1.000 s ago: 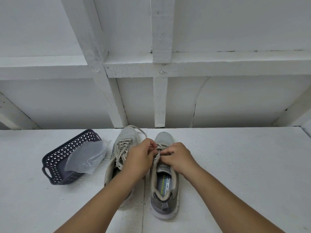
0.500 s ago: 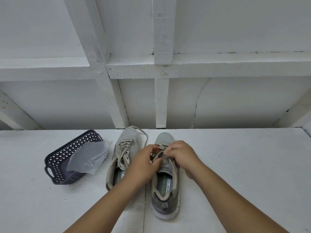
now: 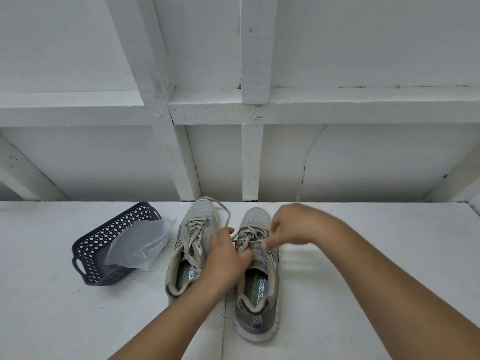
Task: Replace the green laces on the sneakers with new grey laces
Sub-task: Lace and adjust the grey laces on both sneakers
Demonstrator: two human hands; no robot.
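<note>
Two grey sneakers stand side by side on the white surface, toes pointing away from me. The left sneaker (image 3: 193, 245) is laced with pale greenish laces, and one loose end loops past its toe. My left hand (image 3: 228, 258) grips the tongue and upper edge of the right sneaker (image 3: 258, 289). My right hand (image 3: 293, 226) hovers over that shoe's lacing and pinches a strand of lace (image 3: 253, 241), pulling it sideways. The hand is motion-blurred.
A dark perforated plastic basket (image 3: 91, 258) sits to the left of the shoes with a clear plastic bag (image 3: 137, 242) lying over its rim. A white framed wall rises directly behind the shoes.
My right hand has lifted away from the knot and moved right, drawing a lace strand out. My left hand has slid down onto the right sneaker's tongue.
</note>
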